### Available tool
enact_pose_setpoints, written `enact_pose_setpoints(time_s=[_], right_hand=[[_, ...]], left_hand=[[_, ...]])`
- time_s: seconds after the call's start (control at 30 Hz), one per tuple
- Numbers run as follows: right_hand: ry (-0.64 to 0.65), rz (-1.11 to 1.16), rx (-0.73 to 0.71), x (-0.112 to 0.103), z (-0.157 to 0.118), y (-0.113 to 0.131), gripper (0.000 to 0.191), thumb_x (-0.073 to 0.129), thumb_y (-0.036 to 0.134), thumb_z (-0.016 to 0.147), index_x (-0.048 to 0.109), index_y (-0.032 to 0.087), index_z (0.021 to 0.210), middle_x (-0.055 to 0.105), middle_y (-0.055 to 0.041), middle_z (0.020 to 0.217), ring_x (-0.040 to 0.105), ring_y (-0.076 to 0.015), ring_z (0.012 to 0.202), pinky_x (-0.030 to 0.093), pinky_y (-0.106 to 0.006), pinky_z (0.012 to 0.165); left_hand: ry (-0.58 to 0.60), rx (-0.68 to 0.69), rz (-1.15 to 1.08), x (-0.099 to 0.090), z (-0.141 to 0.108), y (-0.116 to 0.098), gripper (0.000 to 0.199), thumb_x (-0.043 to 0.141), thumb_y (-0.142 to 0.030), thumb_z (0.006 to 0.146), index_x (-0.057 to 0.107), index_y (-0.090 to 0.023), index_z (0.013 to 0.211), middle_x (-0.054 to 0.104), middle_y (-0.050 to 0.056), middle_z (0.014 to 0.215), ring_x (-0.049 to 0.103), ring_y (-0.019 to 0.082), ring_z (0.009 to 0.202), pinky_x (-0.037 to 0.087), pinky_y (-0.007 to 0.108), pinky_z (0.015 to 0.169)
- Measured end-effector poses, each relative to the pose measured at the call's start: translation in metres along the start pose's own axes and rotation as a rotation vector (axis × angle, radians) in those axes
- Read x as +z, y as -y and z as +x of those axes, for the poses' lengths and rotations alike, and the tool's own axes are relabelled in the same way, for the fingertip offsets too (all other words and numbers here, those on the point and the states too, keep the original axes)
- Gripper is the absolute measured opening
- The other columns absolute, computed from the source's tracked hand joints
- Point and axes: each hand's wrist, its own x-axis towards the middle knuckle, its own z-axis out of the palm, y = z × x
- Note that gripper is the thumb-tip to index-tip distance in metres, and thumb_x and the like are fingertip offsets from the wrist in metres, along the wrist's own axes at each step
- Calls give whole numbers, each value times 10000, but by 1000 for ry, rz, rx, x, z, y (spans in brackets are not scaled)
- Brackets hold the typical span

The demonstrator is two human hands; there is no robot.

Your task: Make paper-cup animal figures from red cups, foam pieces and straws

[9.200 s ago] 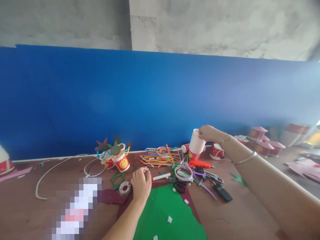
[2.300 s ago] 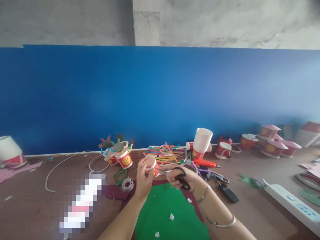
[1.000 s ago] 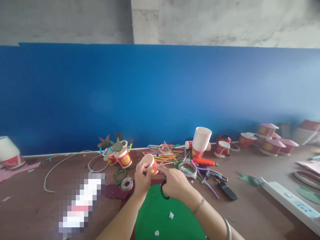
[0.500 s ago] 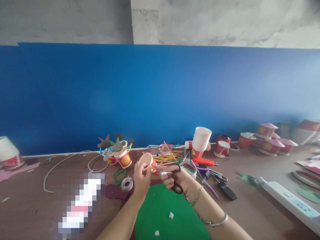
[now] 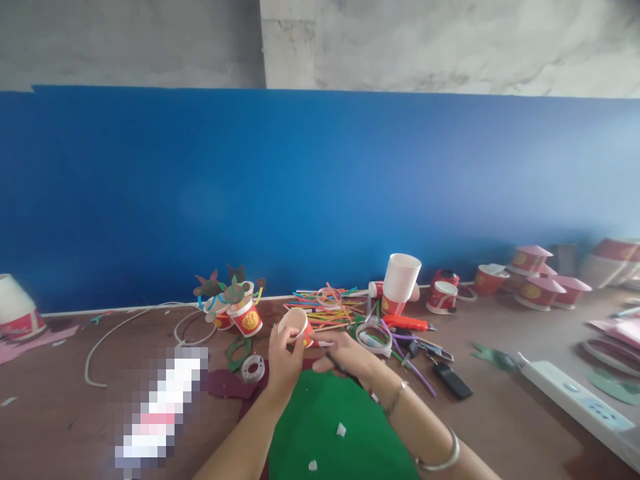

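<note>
My left hand [image 5: 286, 357] is closed on the rim of a red and white paper cup [image 5: 294, 323], thumb outside and fingers reaching over the edge. The cup is tilted with its open mouth toward me. My right hand [image 5: 345, 360] is turned palm down to the right of the cup, its fingertips close to the cup's side. It holds scissors [image 5: 341, 368]; only part of the black handle shows under the fingers, and the blades are mostly hidden. Below both hands lies a green sheet [image 5: 335, 420] with small white paper scraps [image 5: 341, 430] on it.
Behind the hands lie colourful pipe cleaners [image 5: 327, 307] and a tall stack of paper cups [image 5: 401, 280]. Decorated cups [image 5: 247, 317] and a tape roll [image 5: 253, 368] are at left. An orange cutter [image 5: 407, 323], keys with a black fob [image 5: 453, 380] and a power strip [image 5: 580, 400] sit right.
My right hand has rolled over from showing the scissors' blades and loops to palm down, hiding most of them. My left hand still holds the cup in nearly the same place.
</note>
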Motion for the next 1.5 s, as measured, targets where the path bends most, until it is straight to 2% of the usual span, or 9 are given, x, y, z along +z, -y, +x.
enact_pose_setpoints(time_s=[0.1, 0.2, 0.43, 0.5, 0.73, 0.87, 1.13, 1.23, 1.5], right_hand=[[234, 543, 93, -12, 10, -4, 456, 620, 288, 627, 564, 160, 1061, 358, 89, 508, 198, -20, 376, 145, -176, 404], [286, 594, 69, -15, 14, -9, 452, 610, 325, 633, 569, 150, 1048, 340, 95, 511, 168, -16, 370, 132, -174, 395], [-231, -793, -235, 9, -6, -4, 652, 538, 113, 551, 563, 228, 1192, 651, -42, 797, 561, -189, 697, 321, -253, 584], [-288, -899, -256, 12, -9, -2, 696, 519, 87, 540, 543, 235, 1220, 653, -58, 811, 563, -203, 729, 315, -262, 598], [217, 476, 56, -9, 13, -12, 466, 615, 289, 626, 565, 167, 1072, 349, 94, 508, 180, -29, 391, 145, -184, 418], [338, 703, 97, -17, 18, -16, 474, 650, 350, 611, 563, 156, 1034, 346, 98, 534, 145, -10, 392, 130, -163, 410], [-195, -700, -242, 1, -7, -2, 649, 548, 102, 546, 581, 248, 1178, 651, -26, 777, 554, -175, 683, 338, -248, 586], [-280, -905, -274, 5, -11, 1, 666, 505, 69, 544, 583, 247, 1182, 667, -57, 836, 580, -216, 775, 342, -269, 626], [206, 554, 108, -13, 11, -6, 483, 616, 267, 612, 583, 148, 1078, 465, 56, 558, 216, -15, 394, 160, -164, 416]], left_hand=[[-21, -8, 3, 1, 0, 1, 146, 506, -274, 785, 556, -211, 662, 588, 7, 681, 600, 199, 779, 413, 417, 932], [-15, -14, 0, 2, 0, 3, 147, 505, -275, 783, 555, -213, 660, 586, 4, 673, 597, 197, 772, 406, 423, 941], [26, -34, -16, 0, 0, -1, 171, 495, -297, 792, 555, -216, 654, 604, 7, 669, 587, 201, 759, 403, 440, 940], [26, -30, -16, -1, 1, -2, 167, 496, -303, 790, 559, -220, 659, 609, 8, 668, 589, 203, 759, 407, 440, 936], [-13, -24, -28, 2, 1, 3, 138, 507, -271, 777, 544, -221, 654, 606, -3, 658, 593, 192, 736, 380, 448, 971], [1, -52, -32, 3, 0, 5, 140, 502, -274, 785, 538, -221, 660, 607, 1, 669, 580, 196, 743, 369, 460, 975], [54, -39, -48, 3, -2, 5, 118, 515, -277, 793, 545, -224, 692, 609, -3, 698, 588, 202, 789, 320, 470, 1010], [58, -42, -42, 3, -2, 6, 123, 518, -277, 788, 554, -228, 680, 618, -12, 673, 598, 203, 777, 317, 476, 1017], [27, -28, -47, 2, -1, 5, 143, 507, -262, 790, 545, -226, 657, 619, -15, 660, 593, 195, 770, 334, 462, 1009]])
